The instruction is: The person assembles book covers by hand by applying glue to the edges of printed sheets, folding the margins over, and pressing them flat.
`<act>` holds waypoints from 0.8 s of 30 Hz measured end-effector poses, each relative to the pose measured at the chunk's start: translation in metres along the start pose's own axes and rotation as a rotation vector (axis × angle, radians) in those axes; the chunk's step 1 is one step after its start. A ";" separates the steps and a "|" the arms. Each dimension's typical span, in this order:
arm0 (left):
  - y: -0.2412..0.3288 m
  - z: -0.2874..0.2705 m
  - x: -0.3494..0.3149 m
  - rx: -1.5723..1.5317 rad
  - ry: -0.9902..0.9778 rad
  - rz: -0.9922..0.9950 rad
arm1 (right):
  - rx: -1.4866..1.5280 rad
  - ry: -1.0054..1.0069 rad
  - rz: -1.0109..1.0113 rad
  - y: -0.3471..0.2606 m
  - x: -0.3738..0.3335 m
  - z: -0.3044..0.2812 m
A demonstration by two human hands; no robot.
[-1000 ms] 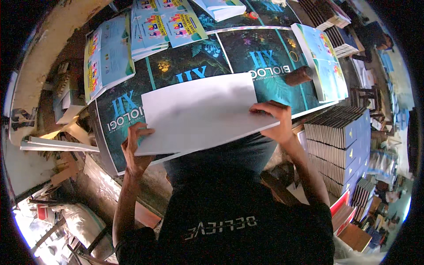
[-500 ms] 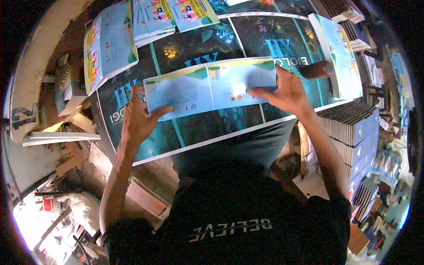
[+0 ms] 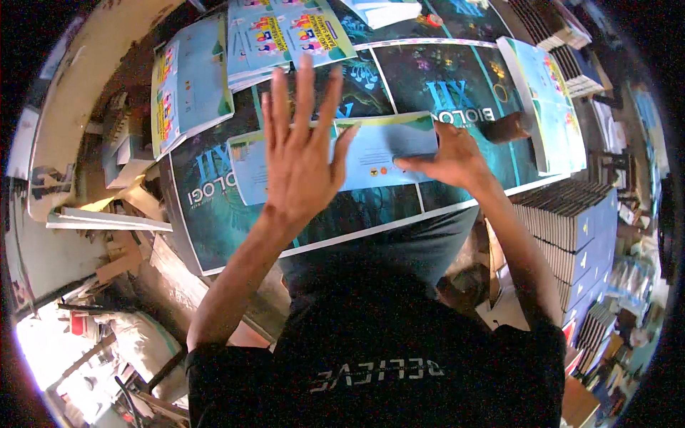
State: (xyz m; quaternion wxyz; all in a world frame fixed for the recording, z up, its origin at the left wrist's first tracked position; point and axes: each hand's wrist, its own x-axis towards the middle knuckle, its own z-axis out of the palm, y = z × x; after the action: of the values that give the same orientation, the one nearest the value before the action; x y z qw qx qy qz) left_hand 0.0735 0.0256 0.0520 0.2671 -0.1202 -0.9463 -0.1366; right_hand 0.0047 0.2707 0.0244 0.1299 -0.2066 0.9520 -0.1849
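- Thumb laid on the printed face, the bare right hand (image 3: pixel 460 157) curled its fingers at the right end of a light-blue, green-edged rectangular paper piece (image 3: pixel 378 153); whether those fingers closed beneath it, I could not tell.
- Bare and splayed, the left hand (image 3: pixel 303 160) had its fingers well apart over the piece's left half, clamped on nothing; contact between palm and paper was unclear.
- The piece lay in front of the person, across dark teal printed sheets (image 3: pixel 357 222), its long side roughly along their near edge; its layers could not be counted.
- Just beyond the right hand lay a dark brown, rounded, blocky object (image 3: pixel 508 128), with a light-blue stack of printed paper (image 3: pixel 556 118) beside it.
- Slipping seemed the main risk: with only one end steadied, a sideways push from the left palm could have skewed the piece or misaligned any layers.
- Uneven pressure might also have creased the paper, and a rightward swing could have knocked the brown object.
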 end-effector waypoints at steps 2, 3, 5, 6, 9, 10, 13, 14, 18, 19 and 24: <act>0.002 0.020 -0.005 0.082 -0.036 -0.077 | 0.147 -0.026 -0.014 -0.004 -0.001 -0.002; -0.003 0.029 -0.010 0.080 -0.035 -0.088 | 0.218 -0.042 -0.015 -0.006 -0.003 -0.003; -0.008 0.042 -0.017 0.131 -0.121 -0.159 | 0.118 0.031 -0.038 -0.011 -0.006 -0.003; -0.011 0.045 -0.022 0.098 -0.118 -0.135 | 0.053 0.067 -0.026 -0.010 -0.006 -0.001; -0.014 0.052 -0.023 0.121 -0.134 -0.138 | -0.009 0.243 -0.055 -0.011 -0.011 -0.014; -0.011 0.052 -0.022 0.082 -0.154 -0.122 | -0.003 0.398 -0.046 -0.010 -0.018 -0.030; -0.013 0.049 -0.024 0.060 -0.107 -0.143 | -0.054 0.841 -0.027 0.009 -0.010 -0.089; -0.015 0.049 -0.026 0.072 -0.113 -0.146 | -0.181 0.865 0.105 0.036 -0.004 -0.099; -0.007 0.054 -0.023 0.011 -0.083 -0.140 | 0.119 0.632 0.191 0.146 0.003 -0.074; -0.016 0.051 -0.029 0.020 -0.067 -0.158 | 0.440 0.450 0.271 0.114 0.005 -0.070; -0.014 0.052 -0.030 -0.072 -0.020 -0.138 | 0.716 0.521 0.254 0.111 -0.004 -0.061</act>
State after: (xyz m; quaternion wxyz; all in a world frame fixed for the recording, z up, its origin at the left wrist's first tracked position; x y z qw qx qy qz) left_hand 0.0696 0.0251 -0.0091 0.2431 -0.0656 -0.9494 -0.1875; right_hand -0.0495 0.3843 0.0349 -0.0289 0.0228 0.8468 -0.5306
